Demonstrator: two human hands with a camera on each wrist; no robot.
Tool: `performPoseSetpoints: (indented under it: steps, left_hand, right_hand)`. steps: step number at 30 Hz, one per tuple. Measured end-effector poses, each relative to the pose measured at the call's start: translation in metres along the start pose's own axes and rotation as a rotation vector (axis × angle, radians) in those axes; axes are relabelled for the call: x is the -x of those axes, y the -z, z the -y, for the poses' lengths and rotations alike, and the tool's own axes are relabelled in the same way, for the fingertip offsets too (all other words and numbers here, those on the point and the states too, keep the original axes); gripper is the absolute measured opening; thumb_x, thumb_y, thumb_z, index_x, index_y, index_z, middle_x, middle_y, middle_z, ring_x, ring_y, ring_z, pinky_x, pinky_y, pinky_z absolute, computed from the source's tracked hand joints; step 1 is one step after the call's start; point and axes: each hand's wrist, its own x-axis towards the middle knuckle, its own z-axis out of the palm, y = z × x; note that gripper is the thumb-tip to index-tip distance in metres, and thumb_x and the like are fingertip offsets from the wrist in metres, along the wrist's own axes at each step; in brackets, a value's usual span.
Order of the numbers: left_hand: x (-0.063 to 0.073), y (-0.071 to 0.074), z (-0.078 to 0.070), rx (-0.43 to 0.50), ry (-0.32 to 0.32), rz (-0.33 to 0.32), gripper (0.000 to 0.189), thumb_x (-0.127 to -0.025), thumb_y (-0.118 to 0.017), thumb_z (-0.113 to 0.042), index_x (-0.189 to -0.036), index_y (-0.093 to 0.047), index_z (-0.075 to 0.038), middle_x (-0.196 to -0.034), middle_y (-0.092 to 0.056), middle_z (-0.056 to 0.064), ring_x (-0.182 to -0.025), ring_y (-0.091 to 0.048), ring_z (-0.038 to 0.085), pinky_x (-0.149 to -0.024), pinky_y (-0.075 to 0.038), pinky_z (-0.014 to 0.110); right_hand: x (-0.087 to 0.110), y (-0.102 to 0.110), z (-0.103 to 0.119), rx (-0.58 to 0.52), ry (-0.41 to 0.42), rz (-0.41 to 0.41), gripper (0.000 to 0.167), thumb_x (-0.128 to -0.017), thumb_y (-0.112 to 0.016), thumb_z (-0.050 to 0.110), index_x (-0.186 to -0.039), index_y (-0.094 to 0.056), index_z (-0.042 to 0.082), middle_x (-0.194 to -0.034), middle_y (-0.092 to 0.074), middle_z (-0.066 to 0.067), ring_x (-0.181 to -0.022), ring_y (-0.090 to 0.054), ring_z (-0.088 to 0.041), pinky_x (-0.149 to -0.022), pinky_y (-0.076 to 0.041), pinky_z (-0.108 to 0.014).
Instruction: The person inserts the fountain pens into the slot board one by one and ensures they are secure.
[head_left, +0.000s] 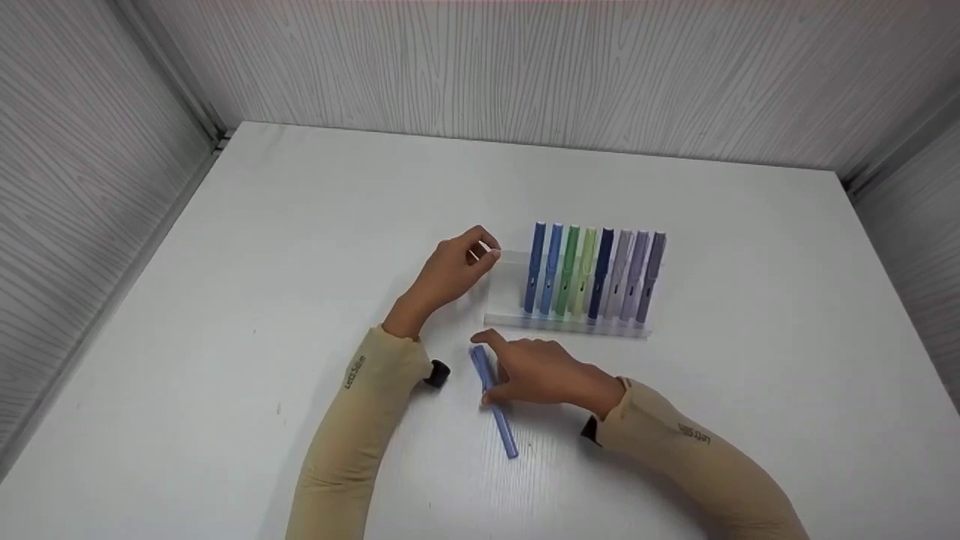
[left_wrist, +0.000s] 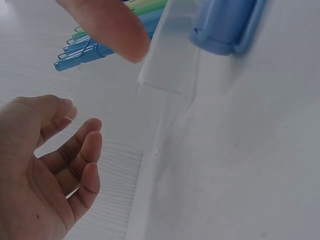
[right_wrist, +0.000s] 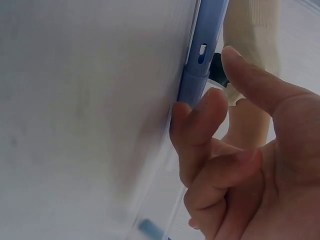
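Observation:
A clear pen rack [head_left: 507, 321] stands mid-table, holding several capped pens [head_left: 570, 270] side by side in blues, greens and purples. My left hand [head_left: 452, 262] is at its back left corner, thumb and index fingertip pinching the clear edge; the other fingers [left_wrist: 90, 145] are loosely bent. In front of the rack a periwinkle-blue pen [head_left: 504, 431] lies slanted on the table, clip end toward the rack. Over it is my right hand [head_left: 541, 369], with the thumb beside the barrel and the index finger reaching past the cap end. A gap shows between thumb and pen in the right wrist view.
The white table [head_left: 187, 337] is bounded by wood-grain panels [head_left: 525, 67] at the back and both sides. Beige sleeves [head_left: 337, 442] cover both forearms, each with a black piece [head_left: 436, 373] at the cuff.

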Motion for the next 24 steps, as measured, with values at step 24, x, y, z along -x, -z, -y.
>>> performPoseSetpoints:
  steps: [24]
  left_hand:
    - [-0.001,-0.002,0.001,0.005,-0.017,-0.015,0.020,-0.100,-0.054,-0.028,-0.110,-0.061,-0.012,-0.095,-0.068,0.009,-0.079,-0.060,0.020,-0.071,-0.047,0.032]
  right_hand:
    - [-0.006,-0.005,0.012,0.068,-0.089,0.046,0.078,-0.082,-0.077,0.036,-0.144,-0.033,0.017,-0.075,-0.055,-0.001,-0.067,-0.051,-0.017,-0.062,-0.040,-0.035]
